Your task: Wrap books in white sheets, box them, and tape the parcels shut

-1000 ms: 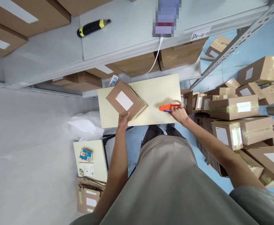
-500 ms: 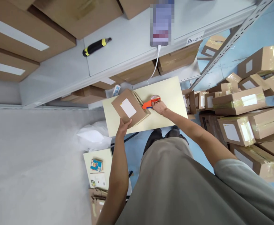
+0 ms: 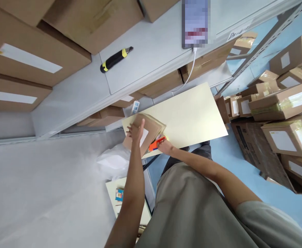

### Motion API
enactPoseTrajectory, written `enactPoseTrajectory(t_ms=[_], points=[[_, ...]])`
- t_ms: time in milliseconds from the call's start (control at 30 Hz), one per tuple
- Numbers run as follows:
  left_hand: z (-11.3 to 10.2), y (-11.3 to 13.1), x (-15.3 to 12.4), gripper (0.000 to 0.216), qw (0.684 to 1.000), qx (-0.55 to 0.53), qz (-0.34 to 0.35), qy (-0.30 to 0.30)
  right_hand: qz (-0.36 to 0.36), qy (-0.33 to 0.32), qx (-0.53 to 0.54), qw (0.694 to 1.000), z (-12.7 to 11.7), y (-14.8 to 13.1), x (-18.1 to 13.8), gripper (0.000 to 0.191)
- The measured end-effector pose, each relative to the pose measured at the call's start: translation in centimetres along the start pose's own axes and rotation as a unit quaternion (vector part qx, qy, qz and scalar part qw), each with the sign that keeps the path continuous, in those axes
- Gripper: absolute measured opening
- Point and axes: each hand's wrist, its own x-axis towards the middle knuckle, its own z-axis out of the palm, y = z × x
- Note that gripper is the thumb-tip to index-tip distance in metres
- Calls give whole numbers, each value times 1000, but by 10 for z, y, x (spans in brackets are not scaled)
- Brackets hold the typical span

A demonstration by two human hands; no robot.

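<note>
A cardboard box (image 3: 151,128) with a white label lies at the left end of the pale yellow table (image 3: 189,106). My left hand (image 3: 136,131) rests on its top, fingers spread. In my right hand (image 3: 165,146) is an orange tape dispenser (image 3: 156,142), held against the box's near right edge. Part of a tape roll shows above the dispenser. The fingers of my right hand are wrapped round its handle.
A yellow-black utility knife (image 3: 116,59) and a phone (image 3: 195,24) on a white cable lie on the grey shelf (image 3: 146,51). Cartons (image 3: 282,103) are piled at right. A white plastic bag (image 3: 115,160) and a smaller table (image 3: 112,187) with a blue packet stand at lower left.
My left hand has gone from gripping the box's near edge to lying spread on its top. My right hand has brought the tape dispenser nearer to me, along the box's edge. The view has shifted.
</note>
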Motion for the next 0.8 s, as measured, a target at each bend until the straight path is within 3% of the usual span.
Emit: enactPoseTrajectory(t_ms=[67, 167, 300, 467, 633, 800], points=[[18, 7, 4, 121, 994, 91, -34, 40, 16, -10, 18, 1000, 4, -29, 19, 44], [36, 9, 3, 117, 981, 190, -12, 49, 49, -15, 41, 998, 14, -46, 28, 44], [38, 3, -3, 109, 977, 206, 40, 36, 89, -22, 64, 994, 35, -11, -20, 40], [38, -3, -8, 102, 978, 189, 79, 33, 243, -27, 18, 969, 39, 46, -93, 43], [41, -7, -16, 99, 981, 157, 117, -6, 278, -16, -6, 960, 20, 59, -76, 44], [32, -16, -29, 102, 976, 143, 156, -52, 230, -28, -47, 972, 20, 49, -62, 42]])
